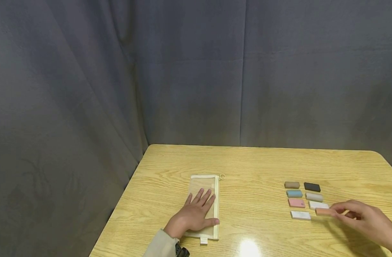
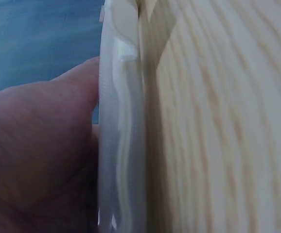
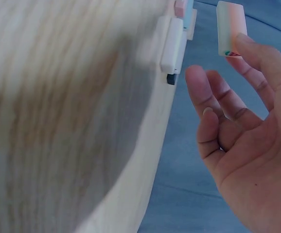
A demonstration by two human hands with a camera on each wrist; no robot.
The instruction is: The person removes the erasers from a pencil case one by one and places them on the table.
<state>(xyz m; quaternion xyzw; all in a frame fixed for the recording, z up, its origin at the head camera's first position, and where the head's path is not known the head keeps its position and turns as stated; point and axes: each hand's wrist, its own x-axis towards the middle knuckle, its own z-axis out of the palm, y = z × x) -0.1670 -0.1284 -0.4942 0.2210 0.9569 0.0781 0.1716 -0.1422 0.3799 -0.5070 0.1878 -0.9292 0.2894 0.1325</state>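
My left hand [image 1: 196, 215] lies flat with fingers spread on a pale mesh zip pouch [image 1: 200, 181]. The pouch's zip edge [image 2: 123, 145] runs beside the thumb in the left wrist view. Between thumb and index finger, my right hand [image 1: 362, 216] pinches an orange eraser [image 1: 323, 212], held up off the table. In the right wrist view this eraser [image 3: 232, 28] shows a pale side and an orange side, while the other fingers curl loosely. Just left of it are a white eraser [image 1: 318, 205] and another white block [image 1: 300, 215].
Two columns of small blocks lie on the wooden table [image 1: 253, 200]: brown [image 1: 292, 185], blue [image 1: 294, 193], pink [image 1: 296, 203], black [image 1: 312, 187] and cream [image 1: 314, 197]. A zip ring [image 1: 222, 176] sticks out from the pouch. Grey curtains [image 1: 189, 71] hang behind.
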